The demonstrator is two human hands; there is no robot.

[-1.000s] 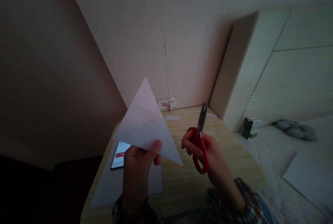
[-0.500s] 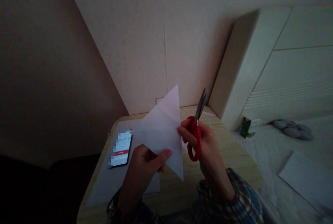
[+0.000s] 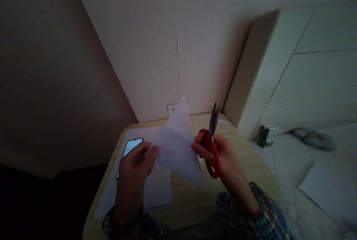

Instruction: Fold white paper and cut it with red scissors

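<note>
A white sheet of paper, folded to a triangle, is held up above the table between both hands. My left hand pinches its left corner between thumb and fingers. On the opposite side, my right hand has its fingertips at the paper's right edge. Red-handled scissors hang on that same hand, a handle loop around its fingers and the blades pointing up and away. Behind the left hand a phone with a lit screen lies on white paper sheets, partly covered by the hand.
The small wooden table stands against the wall, with thin paper scraps near its back edge. A wall socket sits behind the paper. To the right, a bed bears a small green-and-white box and a grey cushion-like object.
My left hand has shifted left and up, from the paper's lower edge to its left corner. The paper has tilted and its top point dropped slightly. The scissors remain in my right hand.
</note>
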